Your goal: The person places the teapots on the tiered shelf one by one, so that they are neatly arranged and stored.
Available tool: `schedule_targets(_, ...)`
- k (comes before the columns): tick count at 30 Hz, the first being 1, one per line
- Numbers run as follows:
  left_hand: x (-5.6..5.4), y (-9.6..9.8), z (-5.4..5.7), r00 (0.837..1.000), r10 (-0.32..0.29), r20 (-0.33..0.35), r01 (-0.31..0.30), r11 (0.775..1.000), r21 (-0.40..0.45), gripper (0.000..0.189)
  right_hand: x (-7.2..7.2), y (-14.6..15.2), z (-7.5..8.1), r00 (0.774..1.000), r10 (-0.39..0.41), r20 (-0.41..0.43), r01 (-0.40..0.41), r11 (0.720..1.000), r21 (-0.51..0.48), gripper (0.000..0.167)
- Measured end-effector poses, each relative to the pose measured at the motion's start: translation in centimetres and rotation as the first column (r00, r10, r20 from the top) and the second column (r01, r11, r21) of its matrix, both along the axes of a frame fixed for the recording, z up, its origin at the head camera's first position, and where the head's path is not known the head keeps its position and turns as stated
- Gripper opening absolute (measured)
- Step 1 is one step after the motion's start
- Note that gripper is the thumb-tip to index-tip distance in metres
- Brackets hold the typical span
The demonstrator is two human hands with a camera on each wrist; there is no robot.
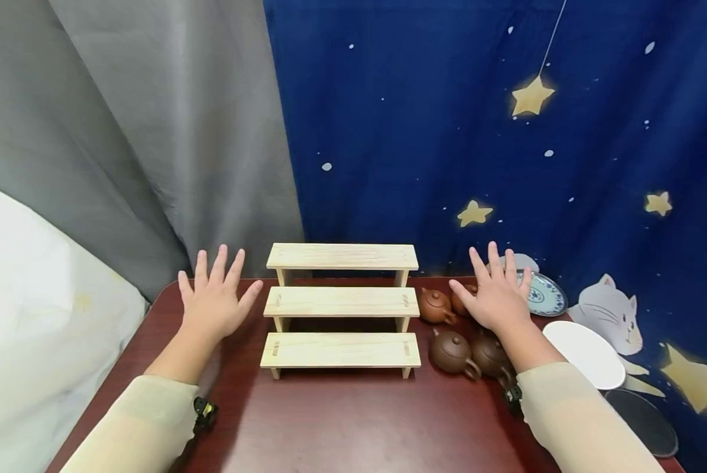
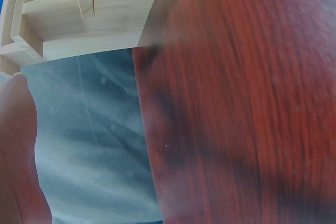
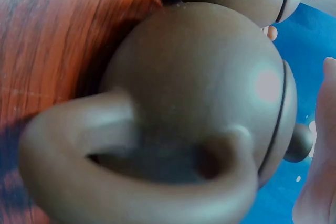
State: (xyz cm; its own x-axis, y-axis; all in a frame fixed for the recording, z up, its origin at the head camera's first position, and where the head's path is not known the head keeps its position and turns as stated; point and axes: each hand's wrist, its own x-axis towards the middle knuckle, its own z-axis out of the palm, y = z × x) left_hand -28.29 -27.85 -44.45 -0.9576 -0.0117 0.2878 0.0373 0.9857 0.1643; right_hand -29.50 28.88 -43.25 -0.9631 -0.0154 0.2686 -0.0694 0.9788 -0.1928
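Note:
My left hand (image 1: 213, 305) is spread flat in the air left of a three-step wooden shelf (image 1: 340, 300), holding nothing. On the other side, my right hand (image 1: 498, 295) hovers with fingers spread above a group of clay teapots. A dark brown teapot (image 1: 450, 350) sits closest to the shelf; another dark brown teapot (image 1: 488, 355) is partly hidden by the right forearm. Behind them stand a reddish-brown teapot (image 1: 433, 305) and a second reddish-brown teapot (image 1: 461, 299), mostly covered by the hand. In the right wrist view, a dark teapot (image 3: 199, 77) with its loop handle fills the middle.
At the right edge of the dark red table (image 1: 353, 420) are a blue-patterned plate (image 1: 547, 294), a white oval dish (image 1: 587, 355) and a black oval dish (image 1: 643, 420). Grey (image 1: 211, 131) and star-printed blue curtains (image 1: 401, 131) hang behind. White cloth (image 1: 46, 315) lies at the left.

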Motion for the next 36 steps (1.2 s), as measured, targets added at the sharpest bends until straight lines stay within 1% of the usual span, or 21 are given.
schedule_targets(7,0.4,-0.4,-0.2,1.0,-0.015,-0.017,0.016,0.999,0.031,0.087,0.2,0.1,0.0,1.0,-0.001,0.005,0.001,1.0,-0.009,0.099)
schedule_targets(12,1.1,-0.4,-0.4,0.999,-0.041,-0.03,0.043,0.995,0.088,0.084,0.8,0.0,0.0,1.0,0.007,0.012,-0.007,0.999,-0.043,0.097)
schedule_targets(17,2.1,0.4,-0.4,0.993,-0.099,-0.058,0.106,0.983,0.149,0.08,1.9,0.4,0.2,1.0,0.027,-0.005,-0.027,0.996,-0.086,0.091)
schedule_targets(19,2.3,0.8,-0.5,0.989,-0.13,-0.066,0.14,0.972,0.19,0.08,2.4,0.7,0.2,0.999,0.046,-0.02,-0.048,0.994,-0.099,0.087)
schedule_targets(20,2.5,1.1,-0.5,0.986,-0.151,-0.063,0.162,0.961,0.222,0.08,2.6,0.8,0.2,0.998,0.058,-0.029,-0.061,0.993,-0.106,0.085)
schedule_targets(22,2.7,1.4,-0.8,0.98,-0.198,-0.031,0.198,0.93,0.31,0.084,3.1,1.2,0.2,0.995,0.081,-0.055,-0.086,0.991,-0.107,0.081)
schedule_targets(24,2.9,1.6,-1.0,0.97,-0.241,0.018,0.212,0.886,0.412,0.089,3.6,1.6,0.2,0.991,0.107,-0.084,-0.117,0.986,-0.121,0.077)
schedule_targets(27,3.3,1.7,-1.6,0.952,-0.293,0.094,0.2,0.823,0.532,0.098,4.5,2.3,0.2,0.983,0.137,-0.121,-0.155,0.977,-0.149,0.071)
schedule_targets(28,3.4,1.7,-1.8,0.947,-0.304,0.109,0.192,0.801,0.567,0.099,4.8,2.5,0.2,0.981,0.144,-0.129,-0.164,0.973,-0.163,0.07)
schedule_targets(29,3.5,1.7,-2.0,0.94,-0.321,0.115,0.191,0.775,0.602,0.1,5.2,2.7,0.2,0.98,0.149,-0.132,-0.172,0.969,-0.178,0.07)
schedule_targets(30,3.7,1.8,-2.2,0.934,-0.339,0.117,0.189,0.744,0.641,0.099,5.5,2.9,0.2,0.979,0.154,-0.136,-0.178,0.966,-0.189,0.069)
schedule_targets(32,4.0,1.8,-2.6,0.92,-0.376,0.114,0.187,0.675,0.714,0.097,6.1,3.4,0.1,0.977,0.16,-0.139,-0.186,0.962,-0.202,0.069)
schedule_targets(34,4.3,1.9,-3.0,0.905,-0.411,0.106,0.188,0.612,0.768,0.093,6.7,3.9,0.1,0.976,0.163,-0.141,-0.19,0.959,-0.211,0.068)
schedule_targets(35,4.5,1.9,-3.2,0.899,-0.424,0.107,0.184,0.59,0.786,0.091,6.9,4.1,0.0,0.976,0.164,-0.142,-0.193,0.957,-0.215,0.068)
schedule_targets(36,4.6,2.0,-3.3,0.894,-0.435,0.109,0.183,0.577,0.796,0.089,7.1,4.3,0.0,0.975,0.166,-0.145,-0.195,0.956,-0.22,0.068)
